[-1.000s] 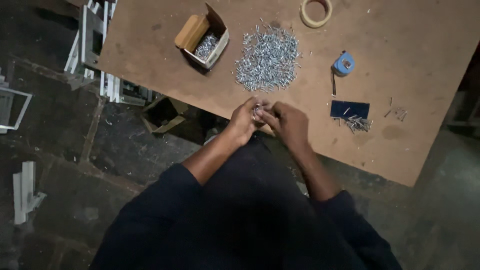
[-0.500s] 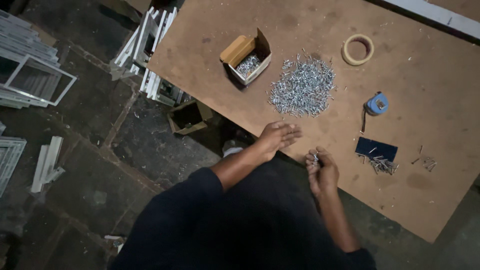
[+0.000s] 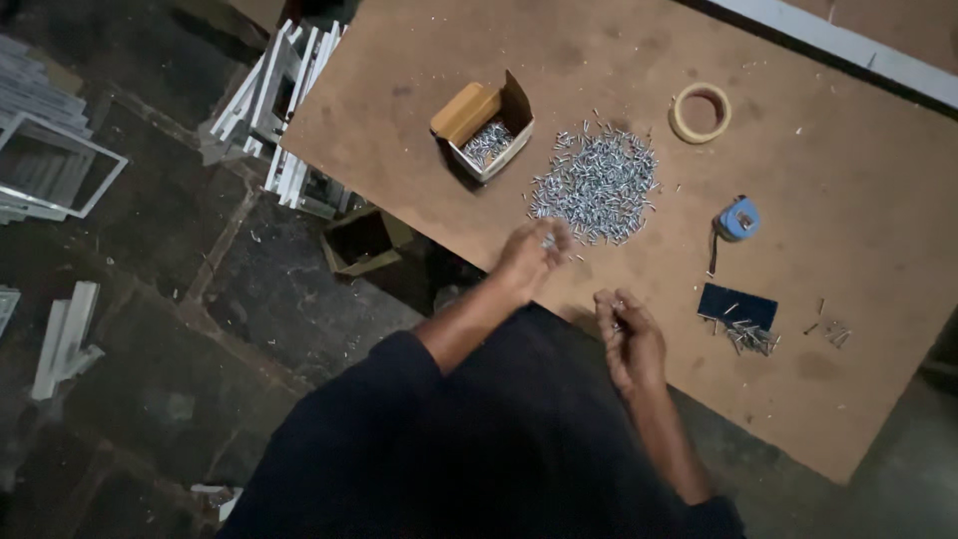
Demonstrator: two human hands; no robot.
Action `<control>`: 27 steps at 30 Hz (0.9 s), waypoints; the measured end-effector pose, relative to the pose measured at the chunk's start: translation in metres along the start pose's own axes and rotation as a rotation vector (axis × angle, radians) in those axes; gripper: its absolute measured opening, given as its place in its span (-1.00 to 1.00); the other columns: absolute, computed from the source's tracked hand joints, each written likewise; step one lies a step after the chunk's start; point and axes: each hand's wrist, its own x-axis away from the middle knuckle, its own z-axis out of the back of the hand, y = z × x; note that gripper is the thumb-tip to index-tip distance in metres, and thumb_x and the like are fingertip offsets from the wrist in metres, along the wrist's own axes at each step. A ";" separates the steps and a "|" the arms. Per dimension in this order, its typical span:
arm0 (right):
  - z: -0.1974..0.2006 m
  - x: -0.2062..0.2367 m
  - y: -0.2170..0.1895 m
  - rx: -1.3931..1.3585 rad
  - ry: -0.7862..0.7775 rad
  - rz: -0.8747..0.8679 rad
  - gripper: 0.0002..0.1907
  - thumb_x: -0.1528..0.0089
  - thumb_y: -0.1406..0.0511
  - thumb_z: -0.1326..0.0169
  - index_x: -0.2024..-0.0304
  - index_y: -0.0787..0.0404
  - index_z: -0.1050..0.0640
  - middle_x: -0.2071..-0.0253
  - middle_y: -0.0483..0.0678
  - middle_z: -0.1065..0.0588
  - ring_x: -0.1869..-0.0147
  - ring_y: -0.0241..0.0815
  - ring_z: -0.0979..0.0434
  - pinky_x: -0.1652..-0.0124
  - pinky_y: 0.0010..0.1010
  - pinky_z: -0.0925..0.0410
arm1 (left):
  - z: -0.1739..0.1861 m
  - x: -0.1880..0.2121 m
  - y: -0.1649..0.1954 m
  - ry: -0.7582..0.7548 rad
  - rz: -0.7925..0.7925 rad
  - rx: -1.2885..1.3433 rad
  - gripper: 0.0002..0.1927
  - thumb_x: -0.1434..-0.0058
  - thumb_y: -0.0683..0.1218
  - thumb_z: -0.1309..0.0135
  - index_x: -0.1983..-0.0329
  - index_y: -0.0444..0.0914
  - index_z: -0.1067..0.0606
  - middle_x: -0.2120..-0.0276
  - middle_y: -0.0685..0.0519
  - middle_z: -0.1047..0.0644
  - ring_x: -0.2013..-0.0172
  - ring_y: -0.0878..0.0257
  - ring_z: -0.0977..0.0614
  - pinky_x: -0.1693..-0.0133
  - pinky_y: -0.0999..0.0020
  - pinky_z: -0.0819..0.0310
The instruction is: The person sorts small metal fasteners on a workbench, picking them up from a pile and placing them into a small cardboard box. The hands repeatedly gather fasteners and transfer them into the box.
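Brown board table (image 3: 858, 260) carries a heap of small silver screws (image 3: 597, 185). Left hand (image 3: 532, 258) pinches a few at its near edge; right hand (image 3: 627, 334), apart, closes on others. Gathering seems underway; the next pick needs a fine fingertip pinch.

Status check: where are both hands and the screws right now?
Left hand pinching a few screws at the edge of the screw pile. Right hand closed on small screws over the table edge. Open cardboard box left of the pile, nothing blocking.

Small silvery screws (image 3: 597, 185) lie heaped loosely on the brown tabletop (image 3: 858, 200).
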 end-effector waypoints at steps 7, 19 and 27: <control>-0.018 -0.001 0.027 0.003 0.071 0.016 -0.72 -0.42 0.38 0.11 -0.10 0.50 -0.38 0.03 0.25 -0.54 0.00 -0.04 -0.64 0.04 -0.39 -0.54 | 0.040 -0.050 0.089 0.123 -0.154 0.069 -0.71 -0.43 0.03 0.03 -0.11 -0.18 -0.49 0.12 0.05 -0.53 0.16 0.19 -0.56 0.03 0.21 -0.41; -0.123 -0.009 0.040 -0.040 0.143 0.044 -0.71 -0.39 0.40 0.12 -0.12 0.45 -0.41 0.09 0.21 -0.58 0.16 -0.14 -0.64 0.29 -0.49 -0.49 | 0.028 -0.071 0.198 0.103 -0.094 -0.337 -0.35 -0.43 0.10 0.01 -0.47 -0.26 -0.15 -0.40 0.01 -0.28 -0.37 0.22 -0.31 -0.34 0.28 -0.14; -0.186 -0.008 0.024 -0.129 0.187 0.054 -0.76 -0.44 0.23 0.00 0.10 0.32 -0.46 0.41 -0.07 -0.45 0.44 -0.27 -0.46 0.47 -0.53 -0.35 | 0.026 -0.062 0.199 -0.050 0.177 -0.392 -0.50 -0.38 0.07 0.06 -0.31 -0.25 -0.41 -0.25 0.05 -0.46 -0.18 0.19 -0.45 -0.21 0.22 -0.34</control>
